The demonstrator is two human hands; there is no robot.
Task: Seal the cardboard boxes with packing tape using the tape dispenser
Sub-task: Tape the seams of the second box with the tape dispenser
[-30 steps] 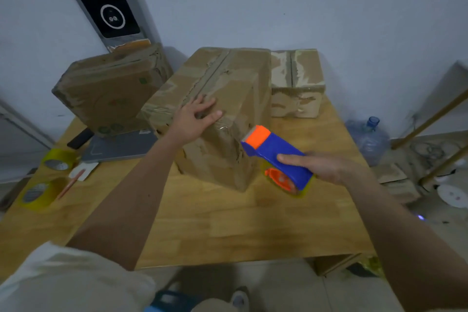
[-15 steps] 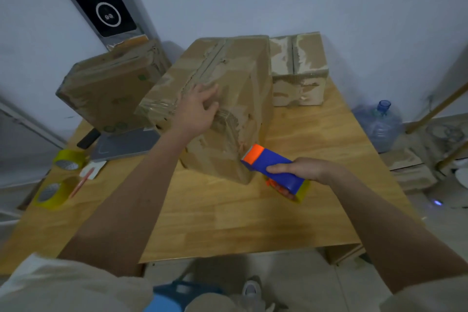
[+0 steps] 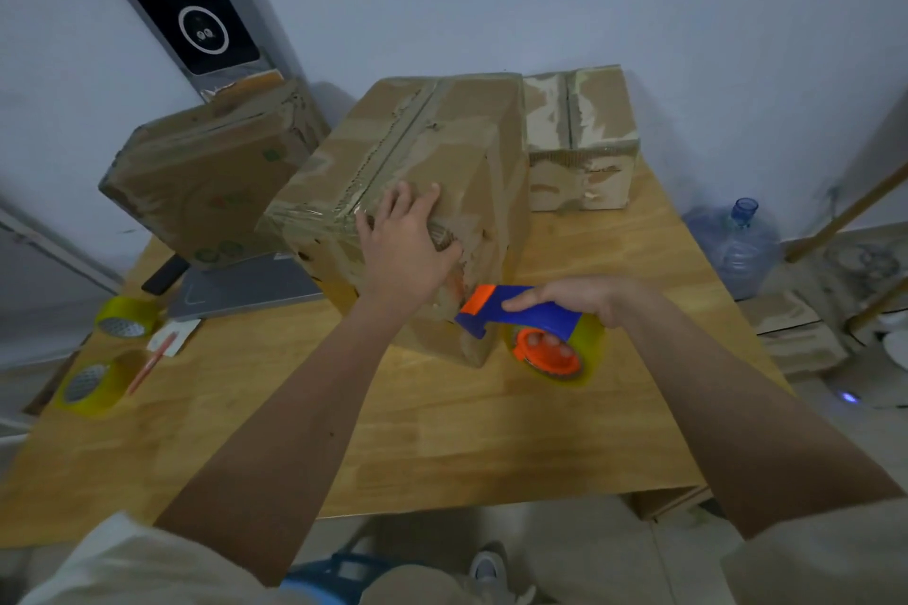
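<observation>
A large worn cardboard box (image 3: 442, 152) stands in the middle of the wooden table (image 3: 491, 432), with old tape along its top seam. My left hand (image 3: 408, 251) presses flat on the box's near top edge, its thumb over the front face. My right hand (image 3: 584, 300) grips the blue and orange tape dispenser (image 3: 530, 324), which carries a yellowish tape roll. The dispenser's orange nose touches the lower right part of the box's front face.
A second box (image 3: 206, 172) leans at the back left and a smaller one (image 3: 580, 138) stands at the back right. Two tape rolls (image 3: 108, 354), a pen, a grey laptop (image 3: 241, 290) and a dark phone lie at the left. A water jug (image 3: 737, 246) stands on the floor right.
My left hand slid from the box's top down to its near edge. My right hand brought the dispenser lower and in against the box's front face.
</observation>
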